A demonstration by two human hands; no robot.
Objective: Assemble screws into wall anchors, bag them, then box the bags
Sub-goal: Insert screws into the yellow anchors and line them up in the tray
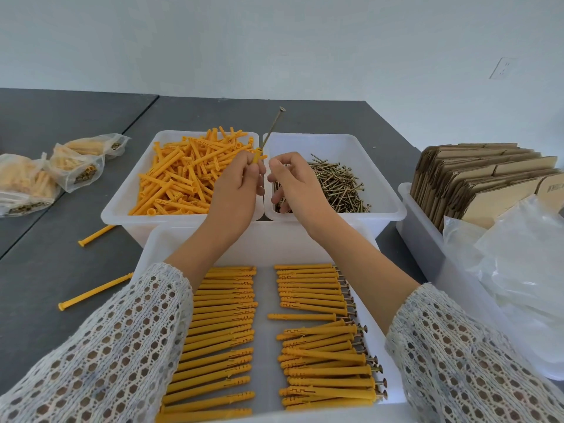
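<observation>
My left hand (241,184) grips an orange wall anchor (257,156) upright, and a long brass screw (273,127) sticks out of the anchor's top, slanting up to the right. My right hand (293,181) hovers just right of it over the screw bin (381,206), fingers curled; several screws show under its fingers, and I cannot tell whether it holds any. Loose screws (338,184) fill that bin. Loose anchors (180,178) fill the white bin (122,206) to the left. Below my arms, a white tray (265,239) holds two rows of assembled anchors (320,346).
Filled plastic bags (73,166) lie at the left on the grey table (45,270). Two loose anchors (94,291) lie on the table by the tray. At the right, a white bin (427,248) holds flat cardboard boxes (482,181) and empty clear bags (525,270).
</observation>
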